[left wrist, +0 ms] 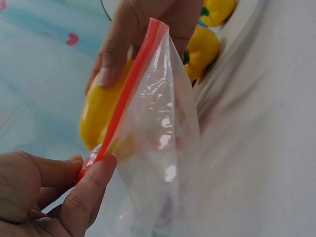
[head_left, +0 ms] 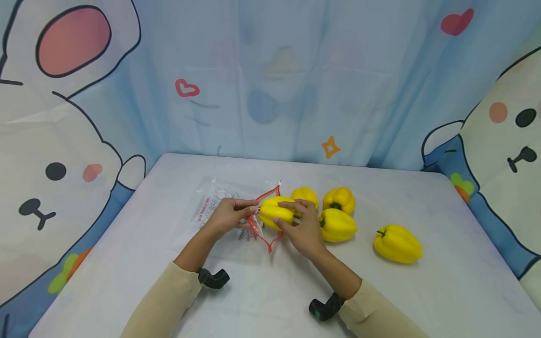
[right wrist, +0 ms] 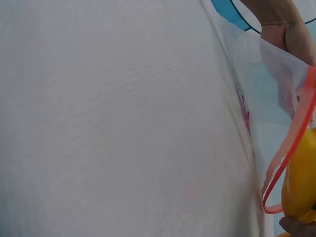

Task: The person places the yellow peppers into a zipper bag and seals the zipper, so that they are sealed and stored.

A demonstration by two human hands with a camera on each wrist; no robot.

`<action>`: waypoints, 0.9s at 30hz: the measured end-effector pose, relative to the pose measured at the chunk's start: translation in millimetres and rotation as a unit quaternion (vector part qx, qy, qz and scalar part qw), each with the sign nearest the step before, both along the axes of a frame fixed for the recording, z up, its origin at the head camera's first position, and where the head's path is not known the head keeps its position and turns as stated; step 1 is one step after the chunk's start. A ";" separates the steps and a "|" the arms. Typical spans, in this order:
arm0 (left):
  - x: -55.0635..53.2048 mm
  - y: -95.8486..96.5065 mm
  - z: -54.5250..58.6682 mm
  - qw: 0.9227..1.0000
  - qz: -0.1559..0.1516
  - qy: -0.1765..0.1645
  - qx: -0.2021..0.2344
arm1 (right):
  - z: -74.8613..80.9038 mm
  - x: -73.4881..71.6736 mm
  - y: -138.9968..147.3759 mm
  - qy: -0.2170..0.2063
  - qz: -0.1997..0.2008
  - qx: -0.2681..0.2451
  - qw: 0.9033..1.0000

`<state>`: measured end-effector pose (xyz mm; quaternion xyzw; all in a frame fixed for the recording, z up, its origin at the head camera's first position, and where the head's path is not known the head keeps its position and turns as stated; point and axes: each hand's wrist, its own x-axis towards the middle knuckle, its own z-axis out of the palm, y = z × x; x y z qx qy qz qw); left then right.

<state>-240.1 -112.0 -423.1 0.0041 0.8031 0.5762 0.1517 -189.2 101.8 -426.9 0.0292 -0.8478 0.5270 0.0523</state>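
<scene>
A clear zip bag (head_left: pixel 269 245) with a red-edged mouth lies on the table, its mouth spread apart. My left hand (head_left: pixel 231 217) pinches the red rim, seen closely in the left wrist view, where the bag (left wrist: pixel 153 133) hangs from the fingers. My right hand (head_left: pixel 305 230) holds a yellow bell pepper (head_left: pixel 274 211) between thumb and fingers, right at the bag's mouth. In the right wrist view that pepper (right wrist: pixel 300 180) is beside the red rim, partly cut off by the frame edge.
Just right of the hands several more yellow peppers sit close together, among them one at the back (head_left: pixel 339 199) and one in front (head_left: pixel 338 225). Another pepper (head_left: pixel 397 244) lies apart, farther right. A white cloth covers the table (head_left: pixel 262 300); a patterned curtain (head_left: pixel 270 84) hangs behind.
</scene>
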 end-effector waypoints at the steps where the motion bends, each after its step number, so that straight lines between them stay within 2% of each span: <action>1: -0.1 -0.1 -0.5 1.000 -0.001 0.001 0.001 | -0.4 -0.7 -0.4 0.000 -0.003 0.008 1.000; 7: -0.9 -0.4 -2.8 1.000 -0.007 -0.002 0.011 | -5.0 -5.1 0.5 0.001 -0.001 0.033 0.999; 15: -0.4 0.4 -0.4 1.000 0.003 0.001 0.003 | -9.5 -13.3 0.1 0.012 0.008 0.070 0.997; 27: -0.4 0.2 0.9 1.000 0.004 -0.004 0.006 | -5.7 -19.3 1.1 0.021 0.040 0.098 0.994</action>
